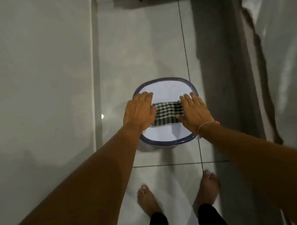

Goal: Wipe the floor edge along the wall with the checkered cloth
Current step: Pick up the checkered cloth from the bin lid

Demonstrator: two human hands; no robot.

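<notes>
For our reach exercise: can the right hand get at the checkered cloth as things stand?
Likely yes: the right hand rests on the checkered cloth over the basin; nothing lies between.

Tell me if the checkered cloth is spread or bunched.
Spread out: the checkered cloth forms a flat band over the basin, its ends under the left hand and right hand. Whether doubled, cannot tell.

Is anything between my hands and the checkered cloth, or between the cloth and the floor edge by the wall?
No. The left hand and right hand rest on the checkered cloth over the blue-rimmed basin. Nothing visible lies between it and the floor edge by the wall.
</notes>
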